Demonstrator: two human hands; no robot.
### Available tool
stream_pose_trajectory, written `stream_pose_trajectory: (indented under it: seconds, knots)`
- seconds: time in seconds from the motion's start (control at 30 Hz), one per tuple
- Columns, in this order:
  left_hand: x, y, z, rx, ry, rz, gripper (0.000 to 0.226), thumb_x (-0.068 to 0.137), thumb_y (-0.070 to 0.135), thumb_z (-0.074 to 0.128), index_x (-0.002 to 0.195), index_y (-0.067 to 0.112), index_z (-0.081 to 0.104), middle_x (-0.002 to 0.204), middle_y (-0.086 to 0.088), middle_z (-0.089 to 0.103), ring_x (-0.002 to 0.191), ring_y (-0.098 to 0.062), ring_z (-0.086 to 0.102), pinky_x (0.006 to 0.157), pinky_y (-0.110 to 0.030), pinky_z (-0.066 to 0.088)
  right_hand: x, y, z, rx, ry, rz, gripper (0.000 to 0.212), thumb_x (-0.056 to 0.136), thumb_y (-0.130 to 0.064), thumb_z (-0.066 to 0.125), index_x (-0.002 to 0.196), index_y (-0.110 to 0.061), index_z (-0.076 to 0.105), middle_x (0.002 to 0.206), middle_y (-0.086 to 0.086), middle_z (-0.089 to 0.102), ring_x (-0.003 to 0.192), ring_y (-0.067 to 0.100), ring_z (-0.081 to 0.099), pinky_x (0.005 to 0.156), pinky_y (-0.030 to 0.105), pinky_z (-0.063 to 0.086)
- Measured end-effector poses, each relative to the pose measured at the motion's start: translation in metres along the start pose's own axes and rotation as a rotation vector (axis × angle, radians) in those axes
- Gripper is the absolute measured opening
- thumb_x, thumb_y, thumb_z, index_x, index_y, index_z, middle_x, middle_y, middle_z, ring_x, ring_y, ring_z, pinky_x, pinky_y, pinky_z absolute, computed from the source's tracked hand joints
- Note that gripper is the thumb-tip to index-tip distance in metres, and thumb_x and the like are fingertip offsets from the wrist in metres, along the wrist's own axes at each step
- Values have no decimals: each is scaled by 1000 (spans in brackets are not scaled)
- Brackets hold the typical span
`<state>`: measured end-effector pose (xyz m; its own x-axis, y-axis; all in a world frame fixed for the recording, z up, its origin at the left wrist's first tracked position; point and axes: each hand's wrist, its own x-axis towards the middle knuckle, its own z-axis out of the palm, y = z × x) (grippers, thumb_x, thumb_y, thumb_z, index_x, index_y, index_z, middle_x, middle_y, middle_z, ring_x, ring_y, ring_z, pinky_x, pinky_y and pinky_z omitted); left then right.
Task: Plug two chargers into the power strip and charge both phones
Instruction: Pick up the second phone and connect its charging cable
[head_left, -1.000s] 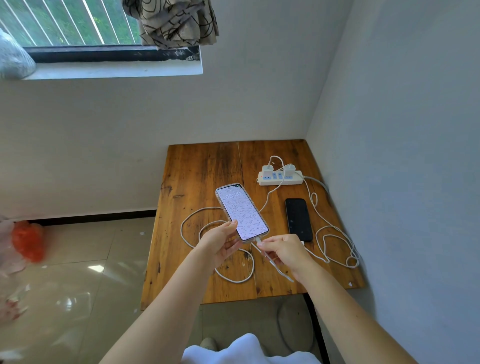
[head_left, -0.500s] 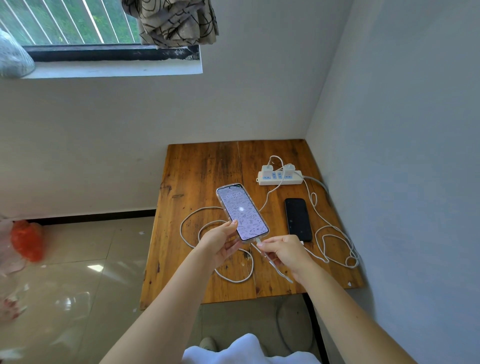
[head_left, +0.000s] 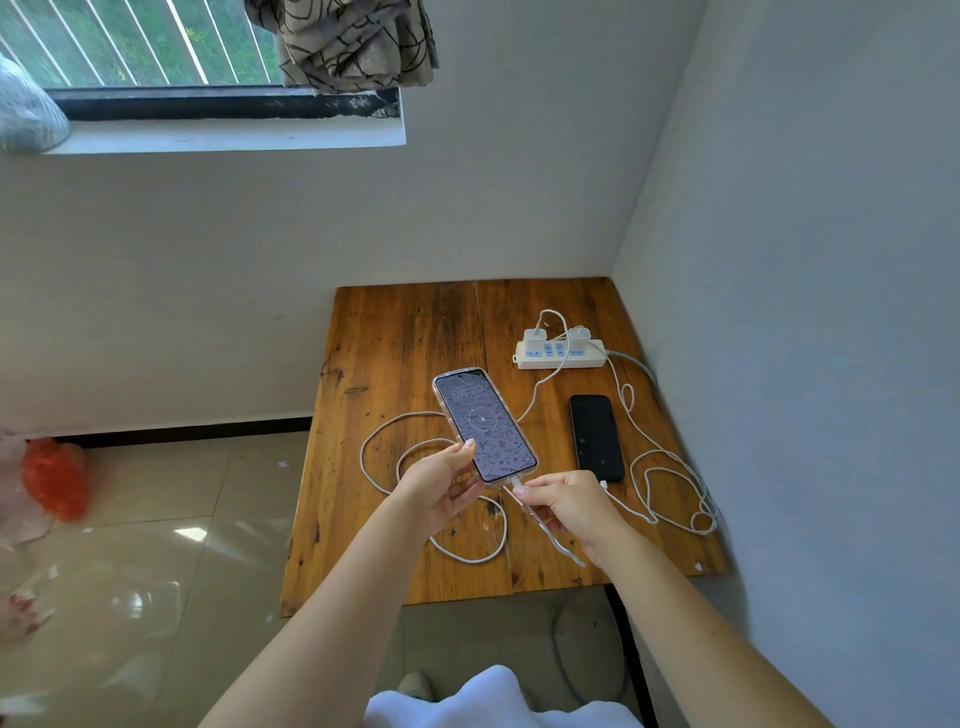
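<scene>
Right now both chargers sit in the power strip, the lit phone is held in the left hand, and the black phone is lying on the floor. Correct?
Not quite. The head view shows the black phone lying on the wooden table, not the floor. The rest holds: both chargers sit in the power strip, and the left hand holds the lit phone.

Both forearms are bare, no sleeves, rings or watch showing on the left hand (head_left: 441, 486) or right hand (head_left: 571, 506); white clothing (head_left: 498, 699) below them.

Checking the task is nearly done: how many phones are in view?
2. One phone with a lit screen is held by the left hand above the table; a dark phone lies flat on the table, below the power strip.
</scene>
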<state>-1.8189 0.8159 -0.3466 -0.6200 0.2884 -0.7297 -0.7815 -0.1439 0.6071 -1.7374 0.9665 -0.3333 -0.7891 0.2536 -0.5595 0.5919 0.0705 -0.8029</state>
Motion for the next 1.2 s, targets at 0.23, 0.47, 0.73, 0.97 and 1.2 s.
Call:
stream_pose_trajectory:
  seconds: [0.23, 0.47, 0.73, 0.97, 1.2]
  knots:
    - [0, -2, -1, 14, 7, -2, 34, 90, 21, 63, 122, 12, 59, 104, -12, 71, 86, -21, 69, 61, -24, 59, -2, 2, 1, -7, 3, -3, 12, 85, -22, 70, 73, -23, 71, 76, -1, 70, 74, 14, 64, 59, 23, 45]
    - [1, -4, -2, 14, 5, -7, 32, 90, 22, 62, 121, 13, 59, 102, -11, 72, 81, -19, 71, 55, -23, 57, -2, 3, 1, -4, -8, 5, 10, 84, -20, 70, 74, -20, 72, 75, 1, 71, 72, 13, 64, 58, 22, 44]
    - [1, -7, -1, 17, 12, 0, 34, 90, 22, 63, 123, 14, 59, 106, -12, 71, 89, -22, 69, 62, -24, 58, -1, 5, -1, -18, -14, 0, 10, 84, -22, 70, 74, -21, 72, 75, 0, 71, 72, 13, 64, 58, 22, 45]
    - [0, -8, 2, 20, 13, -2, 36, 91, 22, 62, 126, 14, 57, 108, -12, 70, 89, -21, 68, 62, -23, 58, 0, 8, -3, -34, -7, -15, 13, 84, -23, 70, 72, -24, 71, 77, 0, 72, 76, 14, 65, 60, 23, 45]
    - [1, -10, 6, 28, -1, -2, 33, 91, 22, 61, 123, 14, 58, 111, -12, 69, 92, -21, 68, 68, -25, 58, 3, 10, -9, -32, -18, -6, 13, 84, -22, 71, 71, -23, 72, 73, -2, 72, 72, 12, 66, 58, 22, 45]
